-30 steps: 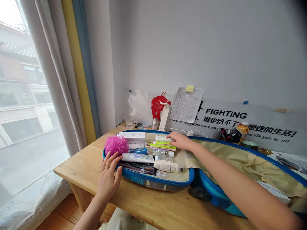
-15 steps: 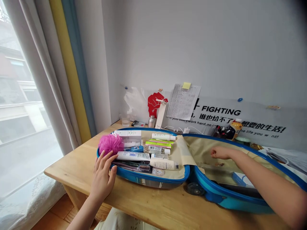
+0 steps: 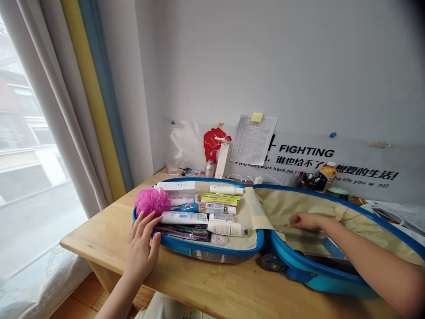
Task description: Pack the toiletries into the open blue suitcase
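Observation:
An open blue suitcase point(image 3: 212, 254) lies on the wooden table. Its left half holds a pink bath puff point(image 3: 152, 201), a white box point(image 3: 177, 189), several tubes such as a cream one point(image 3: 226, 228), and green-yellow strips point(image 3: 219, 199). My left hand point(image 3: 142, 241) rests with fingers spread on the front left rim, fingertips by the puff. Over the right half, my right hand point(image 3: 307, 221) is closed, its fingers pinched together; what they hold, if anything, is too small to make out. Beneath it lies a blue and white box point(image 3: 334, 248), partly behind my forearm.
Behind the suitcase stand a glass point(image 3: 173, 169), a silver bottle point(image 3: 209, 169), a white upright lamp point(image 3: 222, 159) and a yellow bottle point(image 3: 327, 177). A suitcase wheel point(image 3: 272, 262) juts out in front. The wooden table point(image 3: 99, 221) reaches left towards the curtains.
My right hand has moved slightly down inside the right half, its fingers still pinched. The lining around it has shifted. My left hand has stayed at the rim.

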